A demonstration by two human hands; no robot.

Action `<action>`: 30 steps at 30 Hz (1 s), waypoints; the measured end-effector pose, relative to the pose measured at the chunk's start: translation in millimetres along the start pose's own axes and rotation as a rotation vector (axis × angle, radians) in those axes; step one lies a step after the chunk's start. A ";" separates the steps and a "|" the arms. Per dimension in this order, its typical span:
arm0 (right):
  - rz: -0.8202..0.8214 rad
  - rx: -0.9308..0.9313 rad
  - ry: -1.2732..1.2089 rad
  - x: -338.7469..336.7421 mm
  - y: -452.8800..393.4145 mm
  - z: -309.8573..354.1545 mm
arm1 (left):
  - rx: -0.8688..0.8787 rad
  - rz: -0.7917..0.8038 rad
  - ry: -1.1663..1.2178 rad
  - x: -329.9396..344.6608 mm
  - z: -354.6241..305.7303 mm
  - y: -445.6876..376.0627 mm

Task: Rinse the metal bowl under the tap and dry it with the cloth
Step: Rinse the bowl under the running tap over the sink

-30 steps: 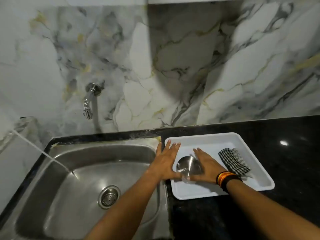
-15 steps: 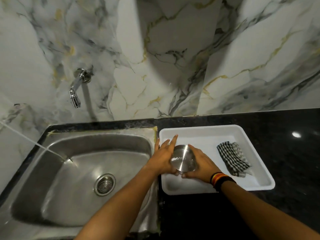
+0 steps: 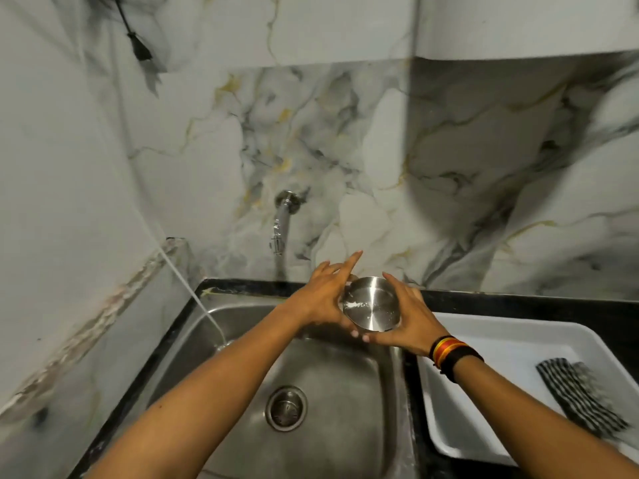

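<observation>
A small round metal bowl [image 3: 371, 304] with white residue inside is held in the air over the back right part of the steel sink [image 3: 332, 375]. My left hand [image 3: 323, 295] presses its left side, fingers stretched out. My right hand [image 3: 406, 316] cups its right side and underside. The wall tap [image 3: 281, 223] hangs to the left of and above the bowl, with no water coming from its spout. The black-and-white checked cloth [image 3: 581, 395] lies in the white tray [image 3: 484, 344] at the right.
A thin stream of water [image 3: 204, 309] falls from the left wall into the sink's left side. The drain [image 3: 286, 407] sits in the sink's middle. Black counter [image 3: 518, 302] surrounds sink and tray. Marble wall stands close behind.
Both hands have lifted the bowl out of the white tray and carried it left over the sink, toward the tap. The cloth stayed in the tray.
</observation>
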State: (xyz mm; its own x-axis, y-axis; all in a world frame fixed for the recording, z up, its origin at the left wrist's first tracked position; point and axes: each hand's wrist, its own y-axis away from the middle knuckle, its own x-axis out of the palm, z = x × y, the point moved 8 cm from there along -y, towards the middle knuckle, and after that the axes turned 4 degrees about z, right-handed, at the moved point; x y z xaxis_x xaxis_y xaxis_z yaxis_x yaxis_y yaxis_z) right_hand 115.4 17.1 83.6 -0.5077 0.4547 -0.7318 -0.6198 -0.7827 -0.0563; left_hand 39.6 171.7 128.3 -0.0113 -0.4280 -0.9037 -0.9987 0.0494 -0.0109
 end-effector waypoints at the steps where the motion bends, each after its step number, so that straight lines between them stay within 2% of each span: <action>1: -0.017 0.007 -0.021 7.4 -8.1 9.5 | 0.014 -0.029 -0.018 -12.0 10.3 8.4; 5: -0.109 0.081 -0.177 32.0 -32.6 33.0 | 0.022 -0.187 -0.099 -58.2 52.4 34.8; 7: -0.140 0.112 -0.225 42.7 -40.9 37.2 | -0.001 -0.346 -0.144 -80.2 75.5 46.2; 9: -0.142 0.134 -0.220 55.7 -47.5 37.8 | -0.086 -0.528 -0.175 -96.1 98.2 53.5; 11: -0.133 0.161 -0.195 68.8 -51.6 35.9 | -0.216 -0.610 -0.201 -100.2 115.7 48.9; 14: -0.088 0.164 -0.162 87.6 -58.1 38.9 | -0.343 -0.582 -0.218 -97.7 125.2 24.7; 19: -0.057 0.154 -0.127 105.1 -77.6 46.0 | -0.408 -0.577 -0.175 -93.7 141.6 -8.5; 25: -0.025 0.135 -0.112 115.0 -104.6 49.2 | -0.292 -0.697 -0.124 -91.9 155.9 -13.7; 30: 0.012 0.127 -0.111 128.6 -121.2 53.9 | -0.214 -0.592 -0.031 -91.6 168.1 -18.4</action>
State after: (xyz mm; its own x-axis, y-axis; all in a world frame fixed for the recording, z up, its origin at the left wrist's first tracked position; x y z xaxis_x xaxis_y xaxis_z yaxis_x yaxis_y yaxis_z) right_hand 93.0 193.4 32.9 -0.5741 0.4949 -0.6523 -0.6802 -0.7317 0.0435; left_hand 67.3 361.7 139.4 0.5447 -0.3013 -0.7826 -0.8230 -0.3712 -0.4299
